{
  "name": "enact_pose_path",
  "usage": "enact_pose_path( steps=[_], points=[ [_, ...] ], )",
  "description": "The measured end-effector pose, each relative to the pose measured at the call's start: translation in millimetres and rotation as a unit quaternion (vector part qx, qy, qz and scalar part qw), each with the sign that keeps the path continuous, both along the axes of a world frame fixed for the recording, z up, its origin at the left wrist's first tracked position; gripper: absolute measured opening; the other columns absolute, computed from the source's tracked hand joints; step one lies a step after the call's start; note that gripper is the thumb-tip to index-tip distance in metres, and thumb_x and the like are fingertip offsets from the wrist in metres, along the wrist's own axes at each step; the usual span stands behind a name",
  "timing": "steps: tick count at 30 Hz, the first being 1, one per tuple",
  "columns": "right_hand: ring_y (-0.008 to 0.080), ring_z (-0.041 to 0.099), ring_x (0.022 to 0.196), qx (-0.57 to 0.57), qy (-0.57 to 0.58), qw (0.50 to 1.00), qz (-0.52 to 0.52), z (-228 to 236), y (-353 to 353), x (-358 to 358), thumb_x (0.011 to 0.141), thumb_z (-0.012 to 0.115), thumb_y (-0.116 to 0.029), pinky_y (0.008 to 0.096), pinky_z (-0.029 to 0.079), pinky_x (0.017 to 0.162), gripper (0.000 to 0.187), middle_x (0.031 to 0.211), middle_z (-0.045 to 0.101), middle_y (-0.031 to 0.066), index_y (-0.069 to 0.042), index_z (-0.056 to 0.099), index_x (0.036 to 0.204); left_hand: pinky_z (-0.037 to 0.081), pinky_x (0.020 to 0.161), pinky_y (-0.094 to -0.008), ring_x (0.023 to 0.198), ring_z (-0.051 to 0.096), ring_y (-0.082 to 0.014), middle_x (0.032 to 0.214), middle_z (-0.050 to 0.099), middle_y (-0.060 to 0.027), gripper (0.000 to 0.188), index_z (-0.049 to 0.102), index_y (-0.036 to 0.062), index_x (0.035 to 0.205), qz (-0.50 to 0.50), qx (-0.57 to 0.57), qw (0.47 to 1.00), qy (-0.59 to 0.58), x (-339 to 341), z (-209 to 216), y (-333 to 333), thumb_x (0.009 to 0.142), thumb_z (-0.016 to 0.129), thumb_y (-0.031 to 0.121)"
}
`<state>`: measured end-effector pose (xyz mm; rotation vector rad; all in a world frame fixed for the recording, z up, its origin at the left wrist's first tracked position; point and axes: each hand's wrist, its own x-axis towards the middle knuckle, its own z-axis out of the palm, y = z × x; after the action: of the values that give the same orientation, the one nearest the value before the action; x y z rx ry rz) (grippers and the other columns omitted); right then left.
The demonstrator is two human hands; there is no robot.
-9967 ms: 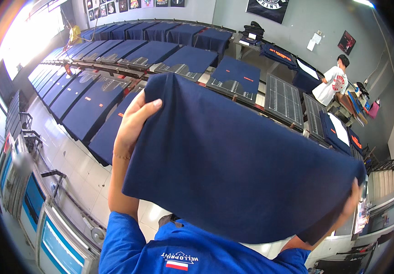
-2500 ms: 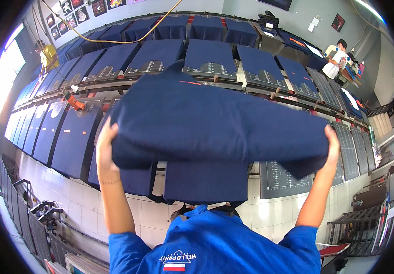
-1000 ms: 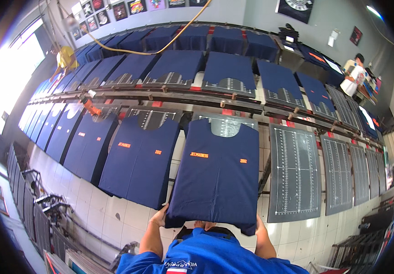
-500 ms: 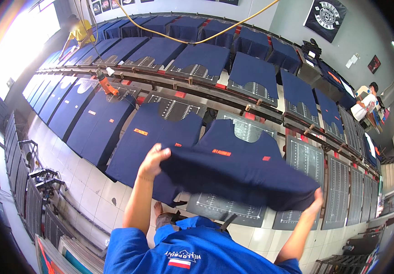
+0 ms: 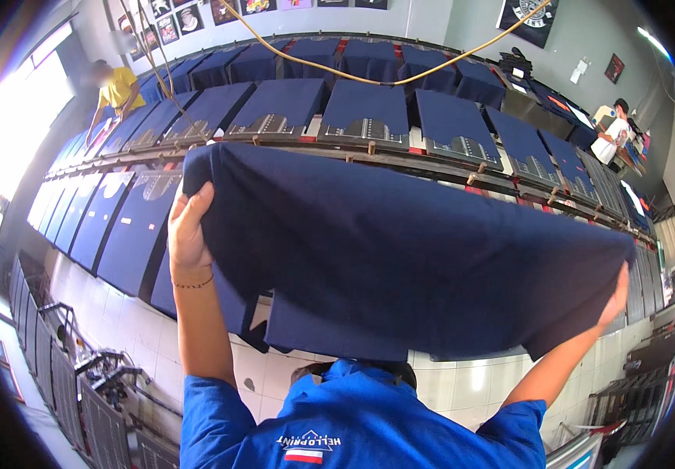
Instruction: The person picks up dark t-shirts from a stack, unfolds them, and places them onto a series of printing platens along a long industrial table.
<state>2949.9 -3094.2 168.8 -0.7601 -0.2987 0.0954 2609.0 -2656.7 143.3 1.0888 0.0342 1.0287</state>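
A navy fabric shirt panel (image 5: 400, 242) is stretched wide in front of me, held up between both hands. My left hand (image 5: 191, 223) grips its left end, thumb pressed on the cloth and fingers behind it. At the other end, my right hand (image 5: 615, 301) is closed on the edge, its fingers mostly hidden by the fabric. The cloth sags between them and covers the nearest printing boards. Below its lower edge, another piece of navy cloth (image 5: 314, 328) shows on the near row.
Long rows of boards bear navy panels (image 5: 372, 102), with a wooden rail (image 5: 290, 147) between rows. A yellow cable (image 5: 298, 62) hangs above. A person in yellow (image 5: 122, 86) works at the far left, another in white (image 5: 615, 137) at the far right. Racks (image 5: 107, 375) stand at the left.
Both hands have risen and spread apart, lifting the shirt panel off the near boards and pulling it wide. It now hides the printed panel and the orange heat gun seen before.
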Motion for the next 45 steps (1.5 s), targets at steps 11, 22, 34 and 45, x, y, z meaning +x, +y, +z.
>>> enact_pose_path(
  steps=[11, 22, 34, 45],
  points=[
    [0.0239, 0.066, 0.083, -0.186, 0.070, 0.973, 0.119, -47, 136, 38, 0.089, 0.056, -0.025, 0.0353, 0.054, 0.081, 0.031, 0.102, 0.067, 0.0132, 0.000, 0.064, 0.103, 0.050, 0.082, -0.0267, 0.088, 0.064, -0.0162, 0.099, 0.067, -0.0094, 0.023, 0.063, -0.0006, 0.104, 0.103, -0.092, 0.986, 0.088, -28, -53, 143, 0.094, 0.052, 0.017],
    [0.0263, 0.066, 0.085, -0.170, 0.135, 0.974, 0.058, -7, 107, -64, 0.084, 0.061, -0.028, 0.0361, 0.054, 0.080, 0.037, 0.100, 0.067, 0.0151, 0.003, 0.062, 0.105, 0.045, 0.094, -0.0308, 0.102, 0.060, -0.0200, 0.114, 0.061, -0.0134, 0.036, 0.053, -0.0079, 0.120, 0.130, -0.065, 0.977, 0.154, -118, -57, 89, 0.092, 0.051, 0.014],
    [0.0262, 0.063, 0.088, -0.347, 0.404, 0.819, 0.213, -340, 8, -140, 0.077, 0.059, -0.016, 0.0395, 0.051, 0.082, 0.029, 0.098, 0.064, 0.0113, -0.003, 0.059, 0.103, 0.036, 0.101, -0.0301, 0.113, 0.052, -0.0200, 0.121, 0.056, -0.0136, 0.046, 0.044, -0.0108, 0.128, 0.020, -0.216, 0.848, 0.483, -229, -339, -28, 0.087, 0.054, 0.007],
    [0.0201, 0.057, 0.094, -0.452, 0.420, 0.773, 0.148, -405, -37, -171, 0.075, 0.063, -0.018, 0.0321, 0.046, 0.081, 0.036, 0.099, 0.062, 0.0037, -0.006, 0.057, 0.108, 0.045, 0.077, -0.0307, 0.091, 0.058, -0.0161, 0.103, 0.064, -0.0046, 0.025, 0.061, 0.0052, 0.111, -0.019, -0.066, 0.741, 0.668, -263, -373, -42, 0.088, 0.055, 0.013]
  ],
)
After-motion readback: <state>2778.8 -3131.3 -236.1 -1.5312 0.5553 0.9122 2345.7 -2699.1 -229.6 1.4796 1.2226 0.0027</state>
